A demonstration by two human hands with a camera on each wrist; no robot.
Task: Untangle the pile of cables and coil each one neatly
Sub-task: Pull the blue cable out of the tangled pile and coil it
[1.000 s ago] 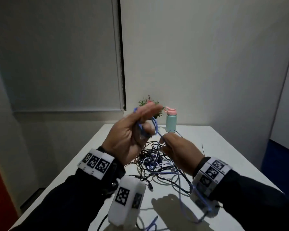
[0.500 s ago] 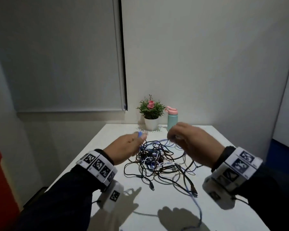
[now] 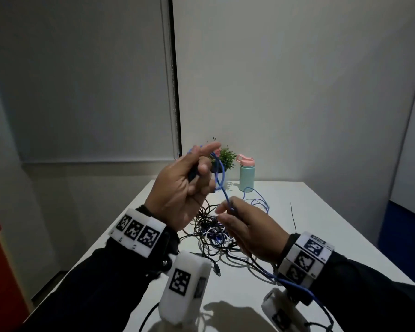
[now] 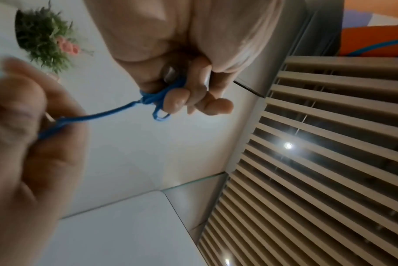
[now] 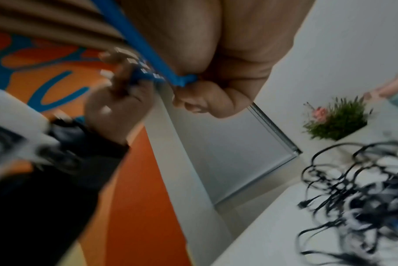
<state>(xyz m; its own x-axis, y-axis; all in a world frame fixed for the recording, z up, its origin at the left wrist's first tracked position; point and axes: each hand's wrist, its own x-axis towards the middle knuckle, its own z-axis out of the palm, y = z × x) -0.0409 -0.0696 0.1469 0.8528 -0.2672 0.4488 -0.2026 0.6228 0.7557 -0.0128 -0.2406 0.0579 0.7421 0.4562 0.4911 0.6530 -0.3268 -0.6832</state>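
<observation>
head: left hand (image 3: pixel 180 188) raised above the white table (image 3: pixel 321 236), fingers curled round loops of the thin blue cable (image 3: pixel 222 185); right hand (image 3: pixel 249 232) pinches it lower, over the far black-and-white cable tangle (image 3: pixel 211 233).
left wrist: blue loops bunched at the fingertips (image 4: pixel 177 102).
right wrist: blurry, thumb clamps the cable.
step: coiling blue; next wrap probably needs slack freed from the pile.

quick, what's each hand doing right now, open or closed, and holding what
Left hand: closed, gripping small loops of the blue cable.
Right hand: closed, pinching the same blue cable lower down.
</observation>
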